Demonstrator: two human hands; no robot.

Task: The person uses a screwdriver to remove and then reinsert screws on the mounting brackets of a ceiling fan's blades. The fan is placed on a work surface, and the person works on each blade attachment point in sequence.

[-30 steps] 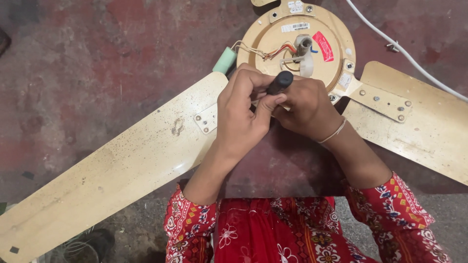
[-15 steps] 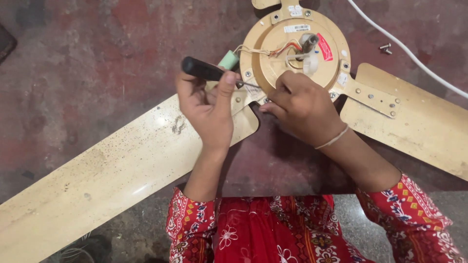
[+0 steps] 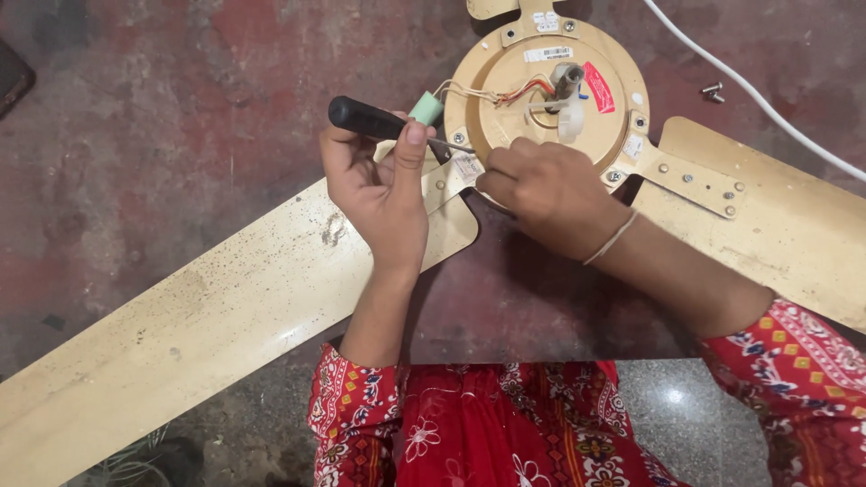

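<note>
Since half a second ago: left hand (image 3: 383,194) has lifted the screwdriver (image 3: 379,121) slightly and swung it flatter; the black handle now points up-left, with the shaft running right toward the fan motor housing (image 3: 550,90). Right hand (image 3: 546,185) has barely shifted and stays at the housing's lower rim.

Left hand: fingers wrapped tight around the black handle, thumb pressed on top. Clamped on the screwdriver. The tip end sits near the blade bracket, between the two hands; exact contact point is hidden by the right hand's fingers.

Right hand: fingers curled down against the housing edge, just beside the screwdriver shaft. Can't tell if it pinches anything; fingertips are out of sight. Thin bangle on the wrist.

Fan lies face-up on a worn red floor (image 3: 162,108). Cream round housing, centre shaft, red and white wires leading to a pale green capacitor (image 3: 426,108) just beside the screwdriver handle. Left blade (image 3: 198,325) runs down-left under the left forearm. Right blade (image 3: 776,216) goes right, bracket with screws still on. White cable (image 3: 758,95) crosses top right, two loose screws (image 3: 713,91) near it.
</note>
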